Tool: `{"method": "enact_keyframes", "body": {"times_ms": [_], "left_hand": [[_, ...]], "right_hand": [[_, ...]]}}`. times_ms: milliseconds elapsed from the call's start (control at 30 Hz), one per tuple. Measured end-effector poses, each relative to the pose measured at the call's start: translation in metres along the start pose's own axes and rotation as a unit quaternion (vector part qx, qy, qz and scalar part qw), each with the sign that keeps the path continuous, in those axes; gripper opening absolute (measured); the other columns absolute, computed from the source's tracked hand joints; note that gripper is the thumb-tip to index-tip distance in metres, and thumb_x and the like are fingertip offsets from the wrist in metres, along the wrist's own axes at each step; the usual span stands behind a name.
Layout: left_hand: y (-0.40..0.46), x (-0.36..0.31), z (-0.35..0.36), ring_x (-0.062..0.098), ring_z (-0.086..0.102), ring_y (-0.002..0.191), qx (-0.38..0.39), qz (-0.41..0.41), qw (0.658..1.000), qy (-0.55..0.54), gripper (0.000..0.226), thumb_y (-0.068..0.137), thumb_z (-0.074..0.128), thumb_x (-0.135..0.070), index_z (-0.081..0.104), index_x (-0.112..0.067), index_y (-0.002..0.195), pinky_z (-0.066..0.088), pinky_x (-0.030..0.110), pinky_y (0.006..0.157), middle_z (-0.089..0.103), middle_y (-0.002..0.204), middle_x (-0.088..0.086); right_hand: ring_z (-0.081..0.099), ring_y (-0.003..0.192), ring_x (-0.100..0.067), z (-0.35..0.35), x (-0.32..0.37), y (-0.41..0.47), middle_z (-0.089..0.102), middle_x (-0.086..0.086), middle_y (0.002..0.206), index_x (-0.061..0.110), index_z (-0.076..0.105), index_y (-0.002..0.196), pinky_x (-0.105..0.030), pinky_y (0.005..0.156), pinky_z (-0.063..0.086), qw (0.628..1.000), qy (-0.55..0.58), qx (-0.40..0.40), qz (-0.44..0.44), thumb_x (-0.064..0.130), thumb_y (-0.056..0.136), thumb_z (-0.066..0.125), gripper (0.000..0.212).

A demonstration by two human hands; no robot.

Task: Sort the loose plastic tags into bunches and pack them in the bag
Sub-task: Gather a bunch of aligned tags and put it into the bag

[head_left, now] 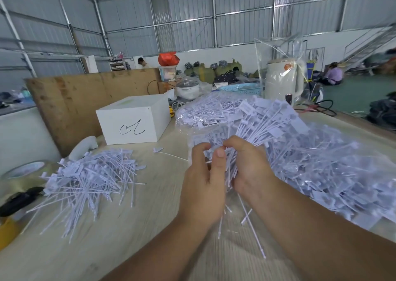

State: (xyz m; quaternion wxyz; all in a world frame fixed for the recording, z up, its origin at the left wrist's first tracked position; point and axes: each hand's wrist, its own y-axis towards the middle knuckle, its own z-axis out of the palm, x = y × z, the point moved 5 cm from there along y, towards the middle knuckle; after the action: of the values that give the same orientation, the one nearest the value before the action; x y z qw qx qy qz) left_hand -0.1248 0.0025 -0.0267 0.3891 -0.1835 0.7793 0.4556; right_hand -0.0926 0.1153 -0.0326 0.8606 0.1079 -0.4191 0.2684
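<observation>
Both forearms reach in from the lower edge over the pale wood-grain bench (pixel 150 227), meeting just right of centre. The left hand (pixel 203 186) is turned back-up, its fingers curled inward and its thumb pointing up, nail toward the camera. The right hand (pixel 250 167) faces it, fingers bent over and touching the left thumb tip. Between them both grips are closed narrow around one bunch of white plastic tags (pixel 257 126): the thin stems are pinched together inside the palms, the flat label heads fan up and to the right above the knuckles, and a few stem ends stick out below the wrists.

Right behind and to the right of the hands lies the clear plastic bag (pixel 334 169), sprawled on the bench and already thick with tags; the held bunch sits over its near left edge, though whether it is inside the mouth cannot be told. A second mound of bagged tags (pixel 205 111) rises just beyond the hands.

Well to the left, apart from the hands, a loose tag pile (pixel 90 178) spreads on the bench. Behind it stands a white box (pixel 132 120) with a scribbled mark. A single stray tag (pixel 169 153) lies between box and hands. A tape roll (pixel 25 173) sits at the far left edge.
</observation>
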Motion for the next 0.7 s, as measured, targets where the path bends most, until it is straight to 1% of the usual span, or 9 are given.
{"method": "enact_keyframes", "body": {"times_ms": [33,100,167,233,333,433,533,633,700], "left_hand": [[0.002,0.0,-0.001,-0.013,0.058,0.079,0.015,-0.008,1.0,-0.007,0.063,0.073,0.022,-0.079,0.042,-0.038,0.116,0.039,0.004,0.063,0.064,0.084,-0.019],[0.005,0.0,-0.004,-0.018,0.054,0.089,0.026,-0.008,0.999,-0.027,0.062,0.071,0.027,-0.079,0.04,-0.041,0.118,0.036,-0.001,0.069,0.06,0.095,-0.019],[0.005,-0.004,-0.008,-0.015,0.051,0.099,0.034,0.021,0.998,-0.056,0.058,0.076,0.032,-0.072,0.041,-0.037,0.122,0.035,-0.001,0.077,0.054,0.112,-0.017],[0.002,-0.01,-0.01,-0.003,0.05,0.109,0.051,0.079,0.994,-0.058,0.057,0.083,0.036,-0.062,0.042,-0.028,0.128,0.036,0.005,0.087,0.051,0.121,-0.008],[-0.003,-0.021,-0.008,0.013,0.049,0.116,0.099,0.162,0.981,-0.041,0.058,0.088,0.043,-0.054,0.042,-0.016,0.131,0.036,0.02,0.097,0.049,0.125,0.001],[-0.006,-0.031,-0.007,0.017,0.045,0.124,0.127,0.213,0.968,-0.023,0.057,0.087,0.05,-0.051,0.037,-0.022,0.134,0.034,0.025,0.103,0.044,0.131,-0.002],[-0.011,-0.036,-0.003,0.016,0.039,0.135,0.16,0.249,0.955,-0.021,0.062,0.082,0.058,-0.043,0.034,-0.029,0.137,0.031,0.028,0.11,0.039,0.14,-0.004],[-0.012,-0.035,0.001,0.012,0.034,0.14,0.156,0.254,0.955,0.01,0.071,0.078,0.065,-0.037,0.033,-0.025,0.141,0.028,0.022,0.112,0.037,0.145,-0.003],[-0.011,-0.032,0.003,0.005,0.032,0.139,0.134,0.255,0.956,0.05,0.069,0.078,0.063,-0.029,0.033,-0.024,0.141,0.025,0.015,0.11,0.036,0.144,-0.01]], "right_hand": [[0.056,0.061,-0.027,-0.002,0.001,0.001,0.052,-0.016,0.071,0.001,0.058,0.097,-0.043,0.061,0.051,1.0,-0.003,-0.008,0.006,-0.006,0.063,0.063,0.035],[0.055,0.058,-0.025,-0.003,0.005,0.004,0.05,-0.015,0.069,0.003,0.056,0.104,-0.038,0.056,0.051,1.0,0.0,-0.014,0.02,-0.005,0.066,0.061,0.039],[0.054,0.057,-0.025,-0.001,0.008,0.005,0.046,-0.014,0.065,0.006,0.053,0.101,-0.03,0.048,0.048,0.999,0.004,0.003,0.041,-0.003,0.071,0.057,0.032],[0.049,0.051,-0.025,0.0,0.009,0.006,0.043,-0.012,0.062,0.007,0.05,0.091,-0.026,0.046,0.044,0.998,0.014,0.015,0.053,-0.002,0.074,0.054,0.019],[0.049,0.064,-0.027,0.0,0.008,0.008,0.044,-0.015,0.074,0.007,0.05,0.091,-0.032,0.059,0.044,0.996,0.025,0.037,0.072,0.002,0.077,0.052,0.016],[0.048,0.082,-0.03,0.0,0.01,0.008,0.044,-0.016,0.094,0.007,0.05,0.1,-0.036,0.068,0.045,0.994,0.035,0.051,0.09,0.004,0.078,0.052,0.022],[0.05,0.071,-0.028,-0.003,0.014,0.009,0.045,-0.015,0.083,0.007,0.049,0.1,-0.031,0.059,0.045,0.992,0.059,0.06,0.095,0.002,0.08,0.051,0.02],[0.048,0.063,-0.024,-0.003,0.014,0.009,0.042,-0.012,0.074,0.008,0.046,0.098,-0.031,0.058,0.044,0.99,0.081,0.072,0.095,0.0,0.081,0.049,0.019],[0.047,0.063,-0.025,-0.003,0.014,0.01,0.041,-0.012,0.073,0.007,0.047,0.097,-0.031,0.058,0.044,0.99,0.085,0.066,0.094,-0.001,0.08,0.05,0.02]]}}
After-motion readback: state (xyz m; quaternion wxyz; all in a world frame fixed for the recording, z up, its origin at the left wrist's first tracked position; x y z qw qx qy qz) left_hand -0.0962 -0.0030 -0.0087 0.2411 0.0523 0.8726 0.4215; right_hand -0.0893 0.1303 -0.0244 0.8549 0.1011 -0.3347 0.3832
